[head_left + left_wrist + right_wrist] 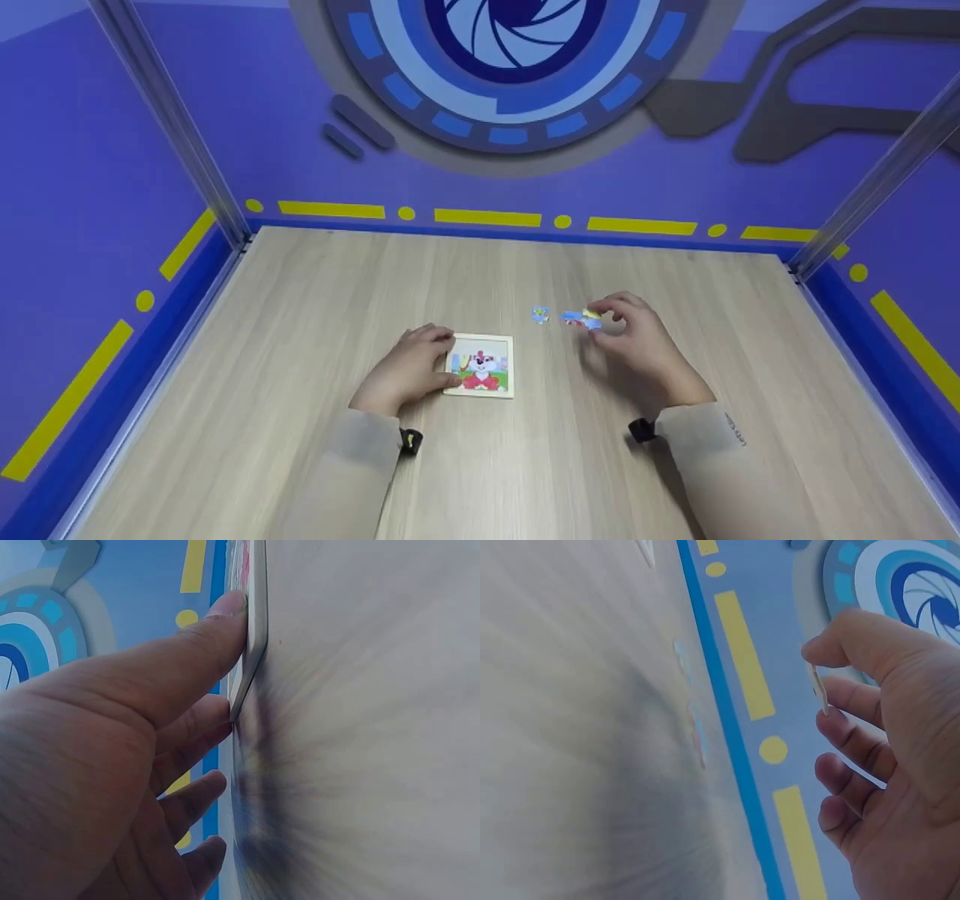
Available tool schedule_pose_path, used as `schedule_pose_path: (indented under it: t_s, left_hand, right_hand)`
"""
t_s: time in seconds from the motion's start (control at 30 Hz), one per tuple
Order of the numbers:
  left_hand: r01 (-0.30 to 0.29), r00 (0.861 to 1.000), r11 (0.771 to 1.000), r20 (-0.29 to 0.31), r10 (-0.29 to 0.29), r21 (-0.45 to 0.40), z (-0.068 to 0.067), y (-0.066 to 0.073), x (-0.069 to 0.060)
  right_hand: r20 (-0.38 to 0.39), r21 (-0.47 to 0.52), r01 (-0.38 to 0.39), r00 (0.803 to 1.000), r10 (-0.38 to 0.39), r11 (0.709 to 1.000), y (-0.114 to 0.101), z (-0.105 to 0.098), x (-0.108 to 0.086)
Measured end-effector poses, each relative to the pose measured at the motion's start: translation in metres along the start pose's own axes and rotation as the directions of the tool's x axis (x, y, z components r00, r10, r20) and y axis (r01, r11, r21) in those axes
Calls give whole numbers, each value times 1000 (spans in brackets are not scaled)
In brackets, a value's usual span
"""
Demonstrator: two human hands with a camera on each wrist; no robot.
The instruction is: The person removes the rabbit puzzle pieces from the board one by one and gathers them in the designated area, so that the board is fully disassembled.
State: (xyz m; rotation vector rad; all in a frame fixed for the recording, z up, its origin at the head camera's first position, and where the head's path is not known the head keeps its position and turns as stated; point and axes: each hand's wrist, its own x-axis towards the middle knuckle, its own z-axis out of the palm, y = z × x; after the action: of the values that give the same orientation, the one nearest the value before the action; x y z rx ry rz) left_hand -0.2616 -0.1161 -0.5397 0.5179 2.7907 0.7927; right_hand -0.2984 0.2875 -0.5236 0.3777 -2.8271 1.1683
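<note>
Puzzle tray [511,369] lies flat on the wooden table [525,472], left of the loose pieces. Assembly looks well advanced: the rabbit picture [481,372] fills the lower and middle part, while the strip along the far edge shows pale backing. Outstanding, by count: 3 pieces. Left hand [405,369] grips the tray's left side, thumb over the near corner. Right hand [643,337] pinches 1 piece [817,688] between thumb and fingertips, raised off the table. A blue piece [540,314] and a second loose piece [572,319] lie between tray and right hand. Obstructions: left thumb covers a corner of the picture; the held piece overlaps the second loose piece in the head view. Blue wall panels [247,135] with yellow marks enclose the table.
</note>
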Motion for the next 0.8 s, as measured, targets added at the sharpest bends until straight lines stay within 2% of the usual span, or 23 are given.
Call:
schedule_pose_path:
  t_s: [0.3,0.5,0.8]
  left_hand:
    - [13,1000,1000,7,-13,-6,-1,3,-1]
    - [11,1000,1000,10,-11,2,0,2,-1]
    - [18,1000,1000,9,-18,8,-1,4,0]
  right_hand:
    - [6,-5,-68,998,68,998,26,-8,1]
    - [-16,-14,-94,995,94,995,44,-11,3]
    - [-17,-46,-113,994,112,993,53,-9,6]
